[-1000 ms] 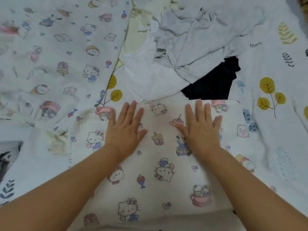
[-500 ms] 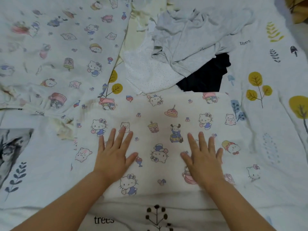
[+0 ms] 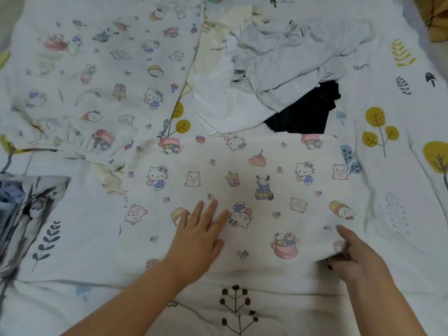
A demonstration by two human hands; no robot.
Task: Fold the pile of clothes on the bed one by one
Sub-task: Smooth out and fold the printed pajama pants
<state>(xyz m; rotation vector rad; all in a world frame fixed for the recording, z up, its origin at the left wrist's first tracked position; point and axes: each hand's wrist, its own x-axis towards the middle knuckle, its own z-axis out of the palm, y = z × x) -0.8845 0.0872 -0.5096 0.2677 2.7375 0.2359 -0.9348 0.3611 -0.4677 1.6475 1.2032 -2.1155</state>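
Note:
A cream garment with a cartoon-cat print (image 3: 242,170) lies spread flat on the bed in front of me. My left hand (image 3: 196,238) rests flat on its lower middle, fingers straight. My right hand (image 3: 354,258) is at the garment's lower right part, where its curled fingers pinch the fabric; that area is blurred. Behind the garment sits the pile: a crumpled grey garment (image 3: 291,57), a white dotted one (image 3: 225,105) and a black one (image 3: 305,112) partly under them.
A second cartoon-print garment (image 3: 97,69) lies spread at the upper left, its gathered waistband toward me. The bedsheet (image 3: 388,122) is white with tree and leaf prints. A grey-blue printed cloth (image 3: 24,209) sits at the left edge, a brown object (image 3: 438,18) at the top right.
Both hands slid toward me down the garment. The right hand then moved to the lower right part and curled its fingers on the fabric; the left hand stays flat.

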